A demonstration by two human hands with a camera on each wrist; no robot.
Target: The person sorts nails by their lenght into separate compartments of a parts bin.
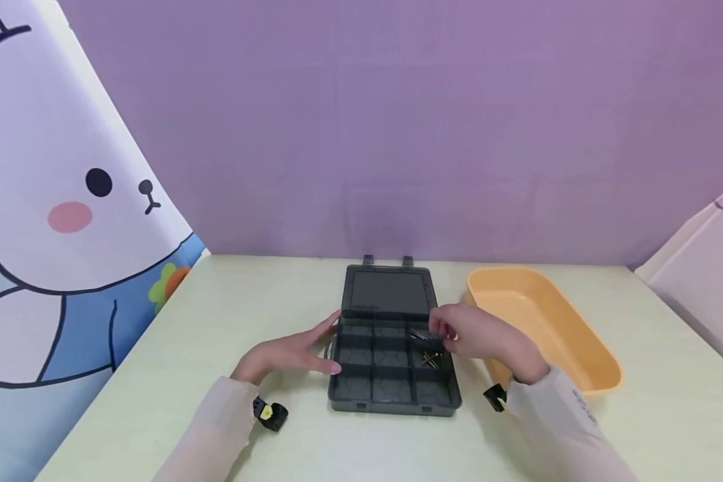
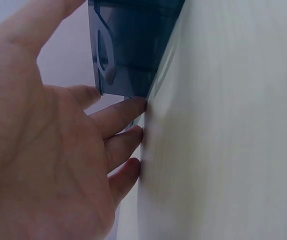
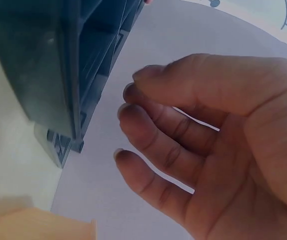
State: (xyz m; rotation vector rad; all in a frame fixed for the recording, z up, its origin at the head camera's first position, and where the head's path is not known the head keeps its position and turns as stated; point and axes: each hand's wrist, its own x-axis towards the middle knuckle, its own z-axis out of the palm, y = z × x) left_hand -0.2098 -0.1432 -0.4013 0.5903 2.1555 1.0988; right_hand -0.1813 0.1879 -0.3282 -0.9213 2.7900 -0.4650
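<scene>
A dark, see-through compartment box (image 1: 391, 393) lies on the table with its lid (image 1: 388, 291) folded back. Silver pin-like pieces (image 1: 420, 335) sit in the far right compartment, and brass-coloured pieces (image 1: 430, 359) in the one nearer; their exact kind is too small to tell. My left hand (image 1: 289, 351) rests against the box's left side, thumb and fingers spread. Over the right compartments hovers my right hand (image 1: 472, 331). Its fingers (image 3: 138, 125) are loosely bent, the thumb close to the index fingertip, and no thing shows between them in the right wrist view.
An orange-yellow tray (image 1: 578, 348) stands right of the box, partly behind the right forearm. A purple backdrop (image 1: 397, 134) rises behind the table (image 1: 301, 442). A cartoon-printed cloth (image 1: 48, 268) hangs along the left side.
</scene>
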